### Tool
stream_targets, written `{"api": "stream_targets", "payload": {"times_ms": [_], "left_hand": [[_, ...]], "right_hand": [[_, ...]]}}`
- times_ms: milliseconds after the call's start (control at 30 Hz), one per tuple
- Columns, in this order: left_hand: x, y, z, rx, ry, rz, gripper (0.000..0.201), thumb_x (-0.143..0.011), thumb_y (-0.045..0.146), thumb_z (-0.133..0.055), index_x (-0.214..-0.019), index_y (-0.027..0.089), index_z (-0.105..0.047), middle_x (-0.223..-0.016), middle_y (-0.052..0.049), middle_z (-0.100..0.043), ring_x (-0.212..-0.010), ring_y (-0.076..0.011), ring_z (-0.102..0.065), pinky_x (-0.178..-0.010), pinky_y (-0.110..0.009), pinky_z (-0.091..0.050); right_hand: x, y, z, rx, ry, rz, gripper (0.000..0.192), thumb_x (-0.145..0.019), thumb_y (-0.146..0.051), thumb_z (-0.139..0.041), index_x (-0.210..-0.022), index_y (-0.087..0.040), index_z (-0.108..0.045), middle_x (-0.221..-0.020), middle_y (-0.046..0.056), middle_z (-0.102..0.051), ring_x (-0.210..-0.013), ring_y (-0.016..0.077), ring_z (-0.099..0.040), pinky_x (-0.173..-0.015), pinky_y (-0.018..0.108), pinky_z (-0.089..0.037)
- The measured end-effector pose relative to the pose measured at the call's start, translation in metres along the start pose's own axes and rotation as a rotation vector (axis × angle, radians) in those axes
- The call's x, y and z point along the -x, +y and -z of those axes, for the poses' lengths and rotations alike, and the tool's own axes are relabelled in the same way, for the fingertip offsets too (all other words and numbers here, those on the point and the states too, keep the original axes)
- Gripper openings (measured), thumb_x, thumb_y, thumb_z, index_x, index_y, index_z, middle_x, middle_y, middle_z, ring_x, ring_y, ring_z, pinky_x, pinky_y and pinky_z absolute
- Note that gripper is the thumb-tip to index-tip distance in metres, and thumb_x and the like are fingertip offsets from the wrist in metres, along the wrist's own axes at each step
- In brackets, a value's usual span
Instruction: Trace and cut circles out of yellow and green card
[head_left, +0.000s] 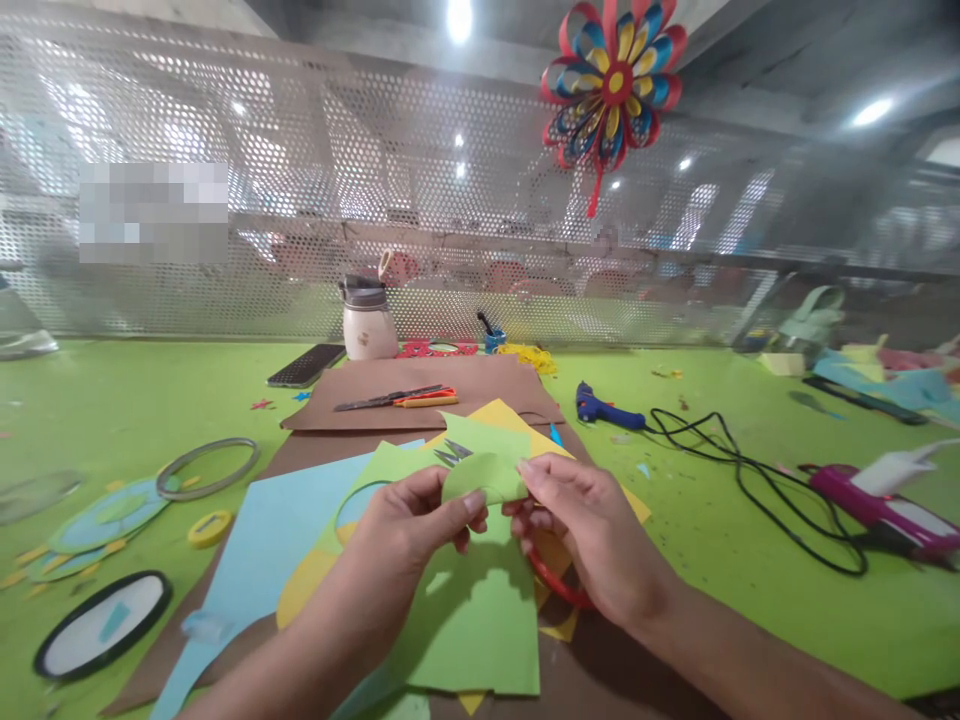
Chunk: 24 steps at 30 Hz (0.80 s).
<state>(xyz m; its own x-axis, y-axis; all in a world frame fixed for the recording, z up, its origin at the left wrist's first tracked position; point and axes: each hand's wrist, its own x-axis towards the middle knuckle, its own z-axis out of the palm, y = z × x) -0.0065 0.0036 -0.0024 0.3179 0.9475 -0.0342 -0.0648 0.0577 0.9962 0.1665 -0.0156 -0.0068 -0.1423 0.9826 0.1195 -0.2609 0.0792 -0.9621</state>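
A small light-green piece of paper (487, 476) with a curved edge is held up between my two hands. My left hand (431, 505) pinches its lower left part between thumb and fingers. On the right edge, my right hand (581, 510) grips the same piece. Pointed metal scissor tips (452, 452) show just behind the paper. A red curved loop (559, 580) appears below my right hand; I cannot tell whether it joins those tips. Underneath lie a larger green sheet (480, 630), a yellow sheet (499, 412) and a light-blue sheet (277, 520).
Orange-handled scissors (424, 397) lie on brown card (330, 400). A blue glue gun (607, 408) and a magenta tool (862, 500) with a black cord are at right. At left are a grey ring (208, 470), yellow tape (210, 528) and a black-rimmed oval (105, 625).
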Motion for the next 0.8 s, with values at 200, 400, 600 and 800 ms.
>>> {"api": "stream_targets", "payload": {"times_ms": [200, 400, 600, 800], "left_hand": [[0.003, 0.007, -0.003, -0.086, 0.036, 0.016, 0.025, -0.074, 0.039, -0.072, -0.063, 0.018, -0.064, -0.059, 0.002, -0.058, -0.058, -0.0118, -0.047, -0.056, -0.022, -0.038], [0.004, 0.006, -0.004, -0.086, 0.046, 0.028, 0.025, -0.072, 0.039, -0.073, -0.062, 0.019, -0.063, -0.057, 0.003, -0.056, -0.053, -0.0114, -0.049, -0.051, -0.022, -0.039], [0.005, 0.010, -0.004, -0.062, -0.009, -0.016, 0.020, -0.076, 0.036, -0.069, -0.071, 0.017, -0.066, -0.067, -0.001, -0.063, -0.062, -0.0135, -0.054, -0.057, -0.023, -0.044], [0.005, 0.012, -0.008, -0.132, 0.065, -0.021, 0.021, -0.074, 0.033, -0.069, -0.062, 0.017, -0.063, -0.054, 0.000, -0.062, -0.049, -0.0114, -0.051, -0.047, -0.021, -0.040]], "right_hand": [[0.006, -0.006, 0.002, 0.370, 0.046, 0.057, 0.021, -0.089, -0.038, -0.061, -0.086, -0.019, -0.071, -0.071, 0.001, -0.066, -0.062, 0.0145, -0.059, -0.060, 0.026, -0.047], [0.007, -0.005, 0.002, 0.459, 0.058, 0.111, 0.021, -0.088, -0.037, -0.060, -0.082, -0.019, -0.068, -0.068, 0.001, -0.067, -0.061, 0.0154, -0.059, -0.058, 0.026, -0.047], [0.005, -0.003, 0.002, 0.506, 0.086, 0.124, 0.020, -0.088, -0.036, -0.060, -0.080, -0.020, -0.068, -0.068, 0.001, -0.067, -0.058, 0.0151, -0.058, -0.056, 0.026, -0.046], [0.004, -0.002, 0.004, 0.464, 0.083, 0.115, 0.017, -0.088, -0.035, -0.061, -0.080, -0.020, -0.067, -0.067, 0.000, -0.065, -0.058, 0.0141, -0.057, -0.056, 0.025, -0.045]]}}
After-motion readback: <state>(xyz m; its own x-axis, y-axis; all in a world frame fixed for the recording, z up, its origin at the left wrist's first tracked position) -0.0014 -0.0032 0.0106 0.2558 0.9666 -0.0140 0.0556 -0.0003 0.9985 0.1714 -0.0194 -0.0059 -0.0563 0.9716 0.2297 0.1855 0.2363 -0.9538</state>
